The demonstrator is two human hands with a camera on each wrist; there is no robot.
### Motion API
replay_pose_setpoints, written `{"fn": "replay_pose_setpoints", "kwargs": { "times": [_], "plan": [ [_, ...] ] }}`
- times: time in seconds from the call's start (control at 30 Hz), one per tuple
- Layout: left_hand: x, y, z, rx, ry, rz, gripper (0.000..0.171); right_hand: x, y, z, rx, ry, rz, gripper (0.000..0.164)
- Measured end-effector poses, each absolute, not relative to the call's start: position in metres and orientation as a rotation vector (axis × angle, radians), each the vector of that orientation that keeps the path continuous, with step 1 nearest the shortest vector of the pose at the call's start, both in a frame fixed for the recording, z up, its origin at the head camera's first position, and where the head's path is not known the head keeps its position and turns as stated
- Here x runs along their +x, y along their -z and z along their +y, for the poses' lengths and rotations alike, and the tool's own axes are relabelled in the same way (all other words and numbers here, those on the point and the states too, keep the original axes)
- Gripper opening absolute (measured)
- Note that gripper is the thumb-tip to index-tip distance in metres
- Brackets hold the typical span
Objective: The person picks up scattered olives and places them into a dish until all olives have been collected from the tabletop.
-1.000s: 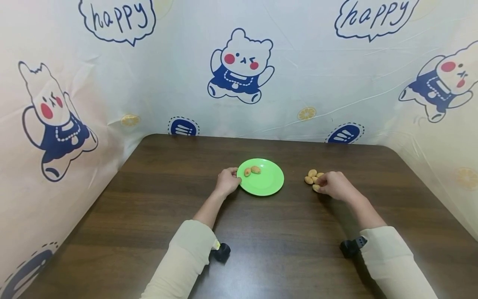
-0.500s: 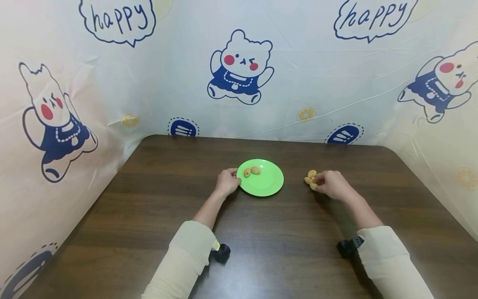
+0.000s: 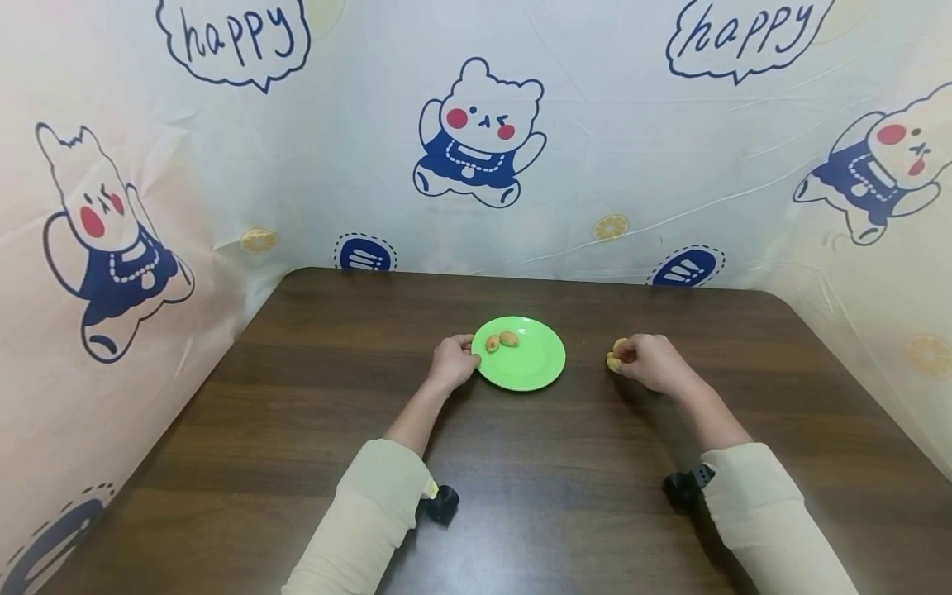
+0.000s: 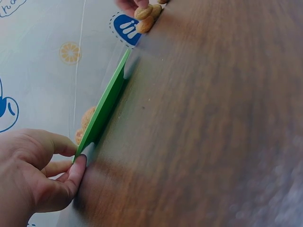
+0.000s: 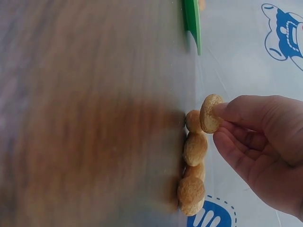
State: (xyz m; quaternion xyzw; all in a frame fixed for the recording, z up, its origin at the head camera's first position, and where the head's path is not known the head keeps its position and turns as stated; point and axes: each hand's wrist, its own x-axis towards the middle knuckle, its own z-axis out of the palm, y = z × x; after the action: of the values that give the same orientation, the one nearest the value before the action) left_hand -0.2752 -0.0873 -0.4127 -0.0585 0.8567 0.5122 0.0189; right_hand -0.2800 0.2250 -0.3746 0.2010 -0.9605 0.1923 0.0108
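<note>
My left hand [image 3: 452, 361] pinches the left rim of a round green plate [image 3: 530, 365], thumb on one side and fingers on the other. Two tan, oval, nut-like pieces [image 3: 509, 339] lie near the plate's upper left. Right of the plate, my right hand [image 3: 656, 364] pinches a similar oval tan nut [image 5: 207, 118] between thumb and fingers. In the right wrist view this nut is raised off the table, overlapping the pile. Several more nuts [image 5: 194, 149] sit close together on the table, mostly hidden behind the right hand in the head view.
Both hands work over a dark brown wooden table [image 3: 521, 463]. A pale cloth backdrop [image 3: 595, 132] with cartoon prints rises behind its far edge and along both sides. Small black wrist cameras [image 3: 443, 502] hang at both cuffs.
My right hand has shifted slightly left and farther over the nuts, now covering most of the pile in the head view. The left hand and plate have stayed in place.
</note>
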Motion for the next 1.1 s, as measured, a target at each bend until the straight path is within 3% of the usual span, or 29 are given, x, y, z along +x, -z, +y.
{"fn": "replay_pose_setpoints", "kwargs": {
  "times": [1.1],
  "plan": [
    [-0.279, 0.415, -0.088, -0.203, -1.568, 2.678, 0.046, -0.289, 0.376, 0.190, 0.669, -0.740, -2.967, 0.008]
  ]
}}
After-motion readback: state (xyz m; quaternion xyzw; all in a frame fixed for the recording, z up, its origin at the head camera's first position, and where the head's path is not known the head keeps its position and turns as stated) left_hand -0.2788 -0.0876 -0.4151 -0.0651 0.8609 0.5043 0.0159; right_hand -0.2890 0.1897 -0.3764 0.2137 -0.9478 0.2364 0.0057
